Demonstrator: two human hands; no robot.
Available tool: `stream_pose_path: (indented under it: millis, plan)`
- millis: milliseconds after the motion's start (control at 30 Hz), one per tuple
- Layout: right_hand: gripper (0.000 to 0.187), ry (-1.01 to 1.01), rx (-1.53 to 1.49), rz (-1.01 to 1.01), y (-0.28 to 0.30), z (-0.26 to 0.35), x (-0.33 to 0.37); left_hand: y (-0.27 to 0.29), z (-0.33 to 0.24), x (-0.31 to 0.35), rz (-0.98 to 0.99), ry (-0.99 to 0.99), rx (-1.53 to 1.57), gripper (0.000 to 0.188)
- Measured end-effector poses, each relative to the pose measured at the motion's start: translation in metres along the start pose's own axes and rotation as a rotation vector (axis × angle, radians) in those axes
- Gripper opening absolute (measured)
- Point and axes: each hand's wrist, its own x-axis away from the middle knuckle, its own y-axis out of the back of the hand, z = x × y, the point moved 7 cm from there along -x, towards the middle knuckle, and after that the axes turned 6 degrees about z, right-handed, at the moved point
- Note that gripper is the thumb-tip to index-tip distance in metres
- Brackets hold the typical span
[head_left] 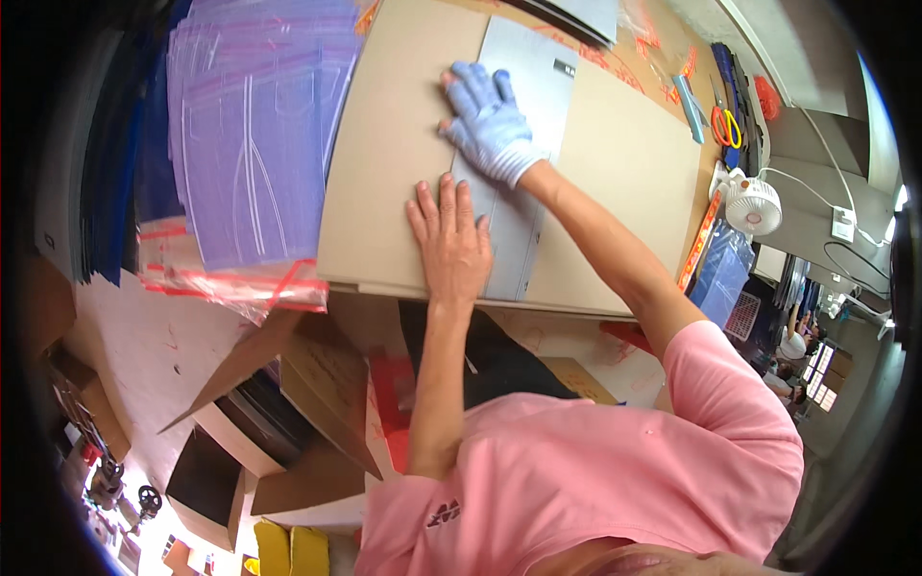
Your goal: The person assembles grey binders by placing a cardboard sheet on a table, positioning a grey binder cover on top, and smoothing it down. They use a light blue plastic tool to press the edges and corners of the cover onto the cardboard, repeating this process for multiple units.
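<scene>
My left hand point(453, 245) is bare and lies flat with its fingers stretched out, over the left edge of a grey sheet point(523, 86) and the beige cardboard point(394, 144) next to it. Farther up, my right hand point(490, 120) wears a light blue-grey knitted glove with a white cuff. Its fingers are spread across the same sheet's left edge, and the thumb and one fingertip poke out bare. The grey sheet runs lengthwise down the middle of the cardboard, which shows on both sides of it. Neither hand grips anything.
Purple plastic bags point(254, 144) are stacked left of the cardboard. To the right are a light blue cutter-like tool point(689, 108), scissors point(727, 127) with orange and yellow handles, and a small white fan point(753, 205). Open cardboard boxes point(317, 422) stand below the table at the left.
</scene>
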Motion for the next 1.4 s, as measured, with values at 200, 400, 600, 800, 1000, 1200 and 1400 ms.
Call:
stream_pose_path:
  millis: [200,400,600,800,1000,1200,1400]
  plan:
    - [0.071,0.13,-0.155,0.072,0.002,0.082,0.08,0.018,0.017,0.109,-0.011,-0.136,-0.182,0.039]
    - [0.089,0.144,-0.181,0.232,-0.006,0.101,0.102,0.025,0.026,0.126,0.025,-0.046,-0.158,0.042]
    - [0.08,-0.029,-0.005,0.273,0.024,0.01,0.0,0.027,0.029,0.123,0.028,-0.016,-0.124,0.043]
    - [0.058,-0.087,-0.228,0.174,0.028,-0.093,-0.079,0.024,0.03,0.125,0.002,-0.026,-0.161,0.05]
    - [0.024,-0.424,-0.116,-0.226,0.024,-0.127,-0.089,0.028,0.026,0.122,0.036,-0.088,-0.173,0.05]
    - [0.042,-0.179,0.065,-0.218,0.022,-0.054,-0.02,0.053,0.023,0.108,0.07,-0.16,-0.164,0.043]
    - [0.039,0.087,-0.147,0.209,-0.004,0.117,0.148,0.052,-0.003,0.032,0.004,-0.221,0.154,0.042]
